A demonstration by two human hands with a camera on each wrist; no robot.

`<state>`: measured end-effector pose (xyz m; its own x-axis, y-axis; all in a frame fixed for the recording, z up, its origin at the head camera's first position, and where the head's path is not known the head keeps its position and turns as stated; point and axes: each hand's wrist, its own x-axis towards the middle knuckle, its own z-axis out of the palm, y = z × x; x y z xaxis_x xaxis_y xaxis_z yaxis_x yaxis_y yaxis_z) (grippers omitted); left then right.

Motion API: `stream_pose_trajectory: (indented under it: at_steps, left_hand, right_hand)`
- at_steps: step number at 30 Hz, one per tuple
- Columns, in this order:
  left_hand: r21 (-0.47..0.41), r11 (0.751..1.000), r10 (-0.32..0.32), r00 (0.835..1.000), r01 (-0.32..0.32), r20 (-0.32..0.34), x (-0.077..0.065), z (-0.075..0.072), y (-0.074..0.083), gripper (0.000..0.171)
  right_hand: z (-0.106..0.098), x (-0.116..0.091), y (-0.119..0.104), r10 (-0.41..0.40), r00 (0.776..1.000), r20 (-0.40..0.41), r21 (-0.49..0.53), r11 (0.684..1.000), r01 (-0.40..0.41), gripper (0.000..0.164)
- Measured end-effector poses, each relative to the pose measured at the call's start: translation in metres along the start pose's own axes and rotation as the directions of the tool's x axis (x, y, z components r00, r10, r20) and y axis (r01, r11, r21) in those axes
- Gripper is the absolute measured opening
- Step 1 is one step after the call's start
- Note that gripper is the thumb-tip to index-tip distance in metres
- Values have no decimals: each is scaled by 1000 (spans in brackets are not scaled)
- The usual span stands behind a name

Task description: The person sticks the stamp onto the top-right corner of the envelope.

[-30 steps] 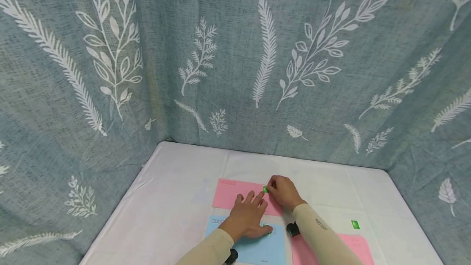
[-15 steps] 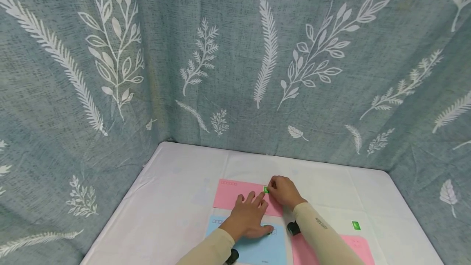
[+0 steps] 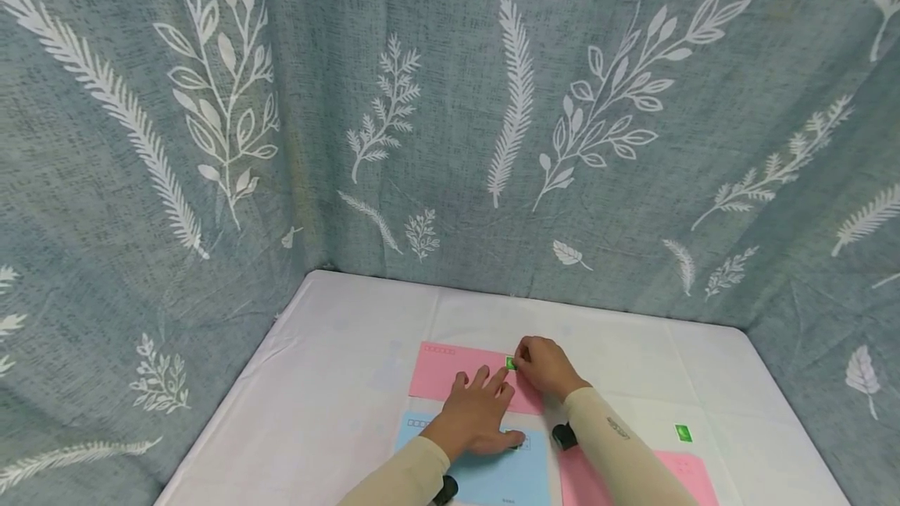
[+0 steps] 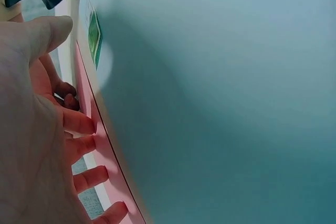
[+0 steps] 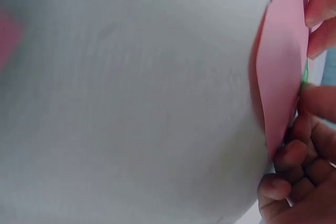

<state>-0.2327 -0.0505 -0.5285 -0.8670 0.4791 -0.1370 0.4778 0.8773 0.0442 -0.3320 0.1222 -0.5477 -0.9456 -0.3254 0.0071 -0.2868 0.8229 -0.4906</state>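
Note:
A pink envelope lies on the white table with a small green stamp at its upper right corner. My right hand pinches the stamp's right edge between thumb and forefinger, its other fingers curled. In the right wrist view the envelope's near corner bends up a little off the cloth. My left hand rests with spread fingers on the pink envelope. Its thumb lies over a blue envelope, partly covering a green stamp on it; the left wrist view shows that stamp beside the thumb.
Another pink envelope lies at the front right, partly under my right forearm. A loose green stamp sits just beyond it. Grey-blue curtains with white leaf prints stand around the back and sides of the white-covered table.
Both hands stay in place over the envelopes, the right still at the stamp. The whole head view has shifted very slightly.

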Motion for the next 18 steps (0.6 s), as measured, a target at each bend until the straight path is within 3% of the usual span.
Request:
stream_pose_trajectory:
  at_steps: [18]
  left_hand:
    - [23,1000,-1,1000,1,14,2,3,1,84]
  right_hand:
    - [-2,-2,-2,-32,999,-4,-12,999,32,18]
